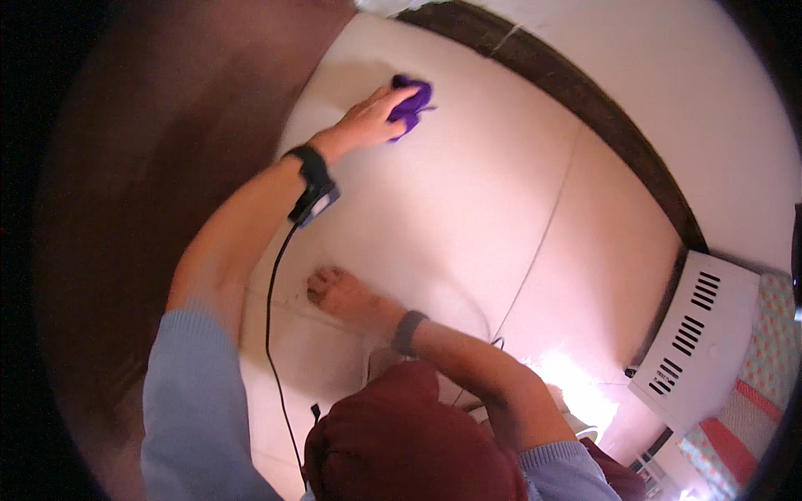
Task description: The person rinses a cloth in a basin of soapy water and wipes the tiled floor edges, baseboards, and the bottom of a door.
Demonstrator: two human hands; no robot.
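My left hand (pixel 374 117) presses a crumpled purple cloth (pixel 413 98) onto the pale tiled floor (pixel 434 200), its fingers bent over the fabric. A black strap with a small box-like device (pixel 314 188) sits on that wrist, and a thin black cable (pixel 268 326) trails from it toward me. Closer to my body, my right hand (pixel 347 296) is low over the floor with no object visible at it. Blur smears its fingers, so their pose is unclear. A dark band (pixel 408 332) circles the right wrist.
A maroon-clothed knee (pixel 401 438) rises at the bottom centre. A dark brown surface (pixel 159 192) lines the left side. Dark skirting (pixel 618 125) runs below the white wall. At right stands a white slotted unit (pixel 702 334) beside patterned fabric (pixel 764 359).
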